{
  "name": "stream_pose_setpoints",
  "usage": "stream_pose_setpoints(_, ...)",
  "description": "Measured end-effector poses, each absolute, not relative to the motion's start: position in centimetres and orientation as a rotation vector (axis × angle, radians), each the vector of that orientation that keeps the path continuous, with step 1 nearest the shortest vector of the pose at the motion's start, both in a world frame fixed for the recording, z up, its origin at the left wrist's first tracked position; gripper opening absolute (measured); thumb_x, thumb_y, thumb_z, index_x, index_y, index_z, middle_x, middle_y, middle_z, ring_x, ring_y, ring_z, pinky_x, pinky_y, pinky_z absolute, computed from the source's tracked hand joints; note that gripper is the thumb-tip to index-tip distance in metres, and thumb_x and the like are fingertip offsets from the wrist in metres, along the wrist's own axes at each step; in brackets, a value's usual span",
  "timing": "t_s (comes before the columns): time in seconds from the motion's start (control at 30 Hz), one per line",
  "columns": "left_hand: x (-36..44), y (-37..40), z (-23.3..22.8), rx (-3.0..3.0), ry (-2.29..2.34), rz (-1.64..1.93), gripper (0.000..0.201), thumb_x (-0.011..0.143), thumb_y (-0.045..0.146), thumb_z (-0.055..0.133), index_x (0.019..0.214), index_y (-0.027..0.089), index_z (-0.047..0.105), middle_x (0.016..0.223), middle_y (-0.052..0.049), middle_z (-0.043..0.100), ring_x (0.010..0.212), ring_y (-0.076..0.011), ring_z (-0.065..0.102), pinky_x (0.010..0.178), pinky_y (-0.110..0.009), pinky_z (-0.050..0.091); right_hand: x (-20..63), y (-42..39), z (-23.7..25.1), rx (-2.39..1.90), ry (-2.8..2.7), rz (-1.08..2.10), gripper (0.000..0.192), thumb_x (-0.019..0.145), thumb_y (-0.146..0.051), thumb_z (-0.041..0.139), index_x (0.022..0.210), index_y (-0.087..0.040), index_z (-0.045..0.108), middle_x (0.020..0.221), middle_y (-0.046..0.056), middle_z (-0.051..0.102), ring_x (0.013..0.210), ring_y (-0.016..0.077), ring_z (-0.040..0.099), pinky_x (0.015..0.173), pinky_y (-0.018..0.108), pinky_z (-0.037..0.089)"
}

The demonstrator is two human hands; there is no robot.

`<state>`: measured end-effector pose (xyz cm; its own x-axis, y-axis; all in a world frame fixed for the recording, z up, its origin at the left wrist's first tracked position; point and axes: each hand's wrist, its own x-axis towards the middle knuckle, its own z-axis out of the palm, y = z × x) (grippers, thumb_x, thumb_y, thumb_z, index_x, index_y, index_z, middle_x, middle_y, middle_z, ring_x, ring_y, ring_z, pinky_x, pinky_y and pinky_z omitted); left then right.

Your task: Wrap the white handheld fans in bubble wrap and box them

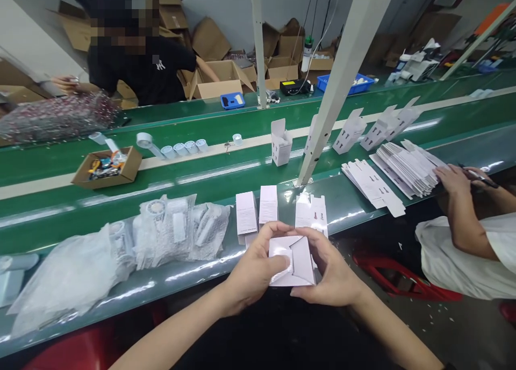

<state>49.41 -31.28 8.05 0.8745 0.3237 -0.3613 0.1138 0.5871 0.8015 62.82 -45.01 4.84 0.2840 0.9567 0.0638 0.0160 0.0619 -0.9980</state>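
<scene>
Hands: our left hand (253,270) and right hand (328,276) both clasp the white carton (292,260); thumbs press its flaps
Carton: held above the near edge of the green bench (80,171); flat cartons (258,211) lie just beyond

I see plastic bags (121,252) on the green bench (363,198), stacked flat cartons (403,171), folded boxes (281,142), and what may be tape rolls (185,148).

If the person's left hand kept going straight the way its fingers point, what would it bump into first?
The left hand points rightward across the small white carton, so it would probably meet the right hand gripping the other side, though depth is unclear.
</scene>
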Motion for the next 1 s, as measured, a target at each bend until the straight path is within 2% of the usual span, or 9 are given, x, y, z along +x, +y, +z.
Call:
stream_pose_setpoints(0.17, 50.4, -31.0, 5.1, 1.368, 0.299, 0.045, 0.108, 0.067, 0.035, 0.079, 0.152, 0.030, 0.012, 0.155, -0.014, 0.030, 0.138, -0.0343, 0.036, 0.110, -0.051, 0.035, 64.9, -44.7, 3.8, -1.123, -0.780, 0.931, 0.096, 0.060, -0.039, 0.089, 0.139, -0.036, 0.033, 0.140, 0.009, 0.049, 0.121, 0.0291, 0.057, 0.096, 0.044, 0.050)
stream_pose_setpoints(0.33, 53.5, -28.5, 2.2, 1.837, 0.718, 0.180, 0.107, 0.073, 0.042, 0.072, 0.154, 0.019, 0.006, 0.149, -0.018, 0.038, 0.133, -0.0346, 0.043, 0.109, -0.050, 0.038, 71.5, -43.6, -2.5, -1.797, -0.441, 0.848, 0.092, 0.075, -0.076, 0.052, 0.145, -0.021, 0.030, 0.151, 0.016, 0.039, 0.134, 0.0303, 0.045, 0.102, 0.039, 0.046)
stream_pose_setpoints(0.37, 54.2, -27.1, 1.9, 1.911, 0.901, 0.196, 0.105, 0.075, 0.047, 0.069, 0.154, 0.017, 0.006, 0.148, -0.020, 0.039, 0.131, -0.0361, 0.046, 0.107, -0.051, 0.040, 73.1, -43.5, -4.2, -2.083, -0.302, 0.792, 0.090, 0.078, -0.075, 0.047, 0.145, -0.018, 0.031, 0.150, 0.018, 0.041, 0.136, 0.0309, 0.042, 0.104, 0.040, 0.044)
stream_pose_setpoints(0.5, 56.5, -21.1, 0.7, 2.223, 1.522, -0.046, 0.101, 0.081, 0.062, 0.053, 0.154, 0.007, 0.008, 0.139, -0.029, 0.044, 0.118, -0.0445, 0.054, 0.091, -0.057, 0.047, 76.7, -42.9, -10.2, -2.442, -0.132, 0.802, 0.086, 0.064, -0.049, 0.075, 0.131, -0.005, 0.046, 0.131, 0.030, 0.055, 0.130, 0.0427, 0.047, 0.103, 0.049, 0.042)
stream_pose_setpoints(0.67, 57.6, -20.2, -0.8, 2.517, 1.638, -0.225, 0.087, 0.088, 0.059, 0.046, 0.150, 0.000, 0.025, 0.142, -0.033, 0.041, 0.132, -0.0480, 0.040, 0.097, -0.059, 0.043, 76.1, -41.9, -13.6, -2.483, -0.239, 0.880, 0.049, 0.071, -0.026, 0.068, 0.115, -0.012, 0.056, 0.100, 0.014, 0.071, 0.102, 0.0304, 0.067, 0.091, 0.037, 0.049)
stream_pose_setpoints(0.77, 58.1, -24.4, -2.4, 2.808, 1.230, -0.117, 0.078, 0.090, 0.052, 0.050, 0.150, 0.006, 0.029, 0.154, -0.028, 0.030, 0.144, -0.0418, 0.025, 0.111, -0.058, 0.031, 75.7, -41.1, -13.7, -2.502, -0.280, 0.842, 0.033, 0.072, -0.027, 0.067, 0.102, -0.014, 0.061, 0.112, 0.019, 0.066, 0.112, 0.0328, 0.062, 0.096, 0.039, 0.045)
stream_pose_setpoints(0.83, 58.3, -28.3, -4.9, 2.881, 0.649, -0.245, 0.083, 0.084, 0.050, 0.061, 0.152, 0.016, 0.028, 0.156, -0.020, 0.031, 0.145, -0.0363, 0.025, 0.115, -0.053, 0.028, 75.2, -40.2, -13.5, -2.493, -0.296, 0.801, 0.041, 0.070, -0.029, 0.069, 0.107, -0.013, 0.059, 0.122, 0.023, 0.060, 0.120, 0.0358, 0.056, 0.099, 0.041, 0.043)
stream_pose_setpoints(0.9, 58.2, -31.9, -8.5, 2.832, 0.270, -0.543, 0.104, 0.066, 0.049, 0.079, 0.151, 0.017, 0.030, 0.158, -0.021, 0.026, 0.146, -0.0419, 0.018, 0.115, -0.058, 0.025, 74.5, -39.3, -13.4, -2.454, -0.299, 0.779, 0.054, 0.067, -0.032, 0.072, 0.114, -0.012, 0.056, 0.127, 0.025, 0.056, 0.123, 0.0367, 0.054, 0.100, 0.042, 0.042)
stream_pose_setpoints(1.0, 57.3, -34.6, -13.6, 2.771, 0.279, -0.647, 0.083, 0.078, 0.030, 0.070, 0.151, 0.017, 0.032, 0.158, -0.022, 0.022, 0.146, -0.0429, 0.013, 0.114, -0.062, 0.026, 73.7, -38.2, -13.2, -2.340, -0.275, 0.830, 0.049, 0.066, -0.031, 0.071, 0.109, -0.013, 0.057, 0.113, 0.021, 0.064, 0.111, 0.0343, 0.062, 0.092, 0.041, 0.047)
